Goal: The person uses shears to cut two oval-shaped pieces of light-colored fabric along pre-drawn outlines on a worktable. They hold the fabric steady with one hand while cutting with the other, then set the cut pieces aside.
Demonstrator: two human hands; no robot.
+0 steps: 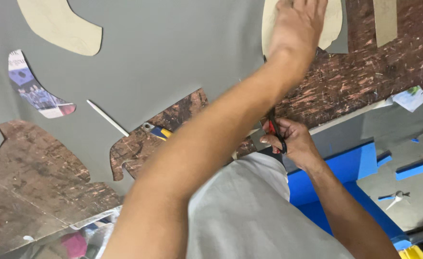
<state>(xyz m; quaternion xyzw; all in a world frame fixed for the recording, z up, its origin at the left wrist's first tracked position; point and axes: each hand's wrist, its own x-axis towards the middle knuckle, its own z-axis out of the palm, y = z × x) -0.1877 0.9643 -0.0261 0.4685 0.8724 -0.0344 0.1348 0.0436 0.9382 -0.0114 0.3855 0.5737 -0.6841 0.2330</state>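
The person's left hand (298, 24) reaches to the far side of the table, the arm crossing the whole view. It lies flat, palm down, on a beige paper pattern piece (334, 21) that rests on the right edge of the grey fabric (163, 52); the fingertips run out of the top of the picture, so their spread cannot be told.

The right hand (293, 141) sits nearer, just below the crossing forearm. Its fingers are curled through the red and black handles of a pair of scissors (275, 125), which point away toward the pattern piece; the blades are mostly hidden behind the forearm, so how they stand cannot be told.

The grey fabric covers the far left of a worn brown table (360, 72) and already has curved shapes cut out of it. On it lie a second beige pattern piece (63, 24) at far left, a printed paper pattern piece (36, 91) and a thin white stick (107, 117). Blue offcuts (360, 160) lie on the floor at right.
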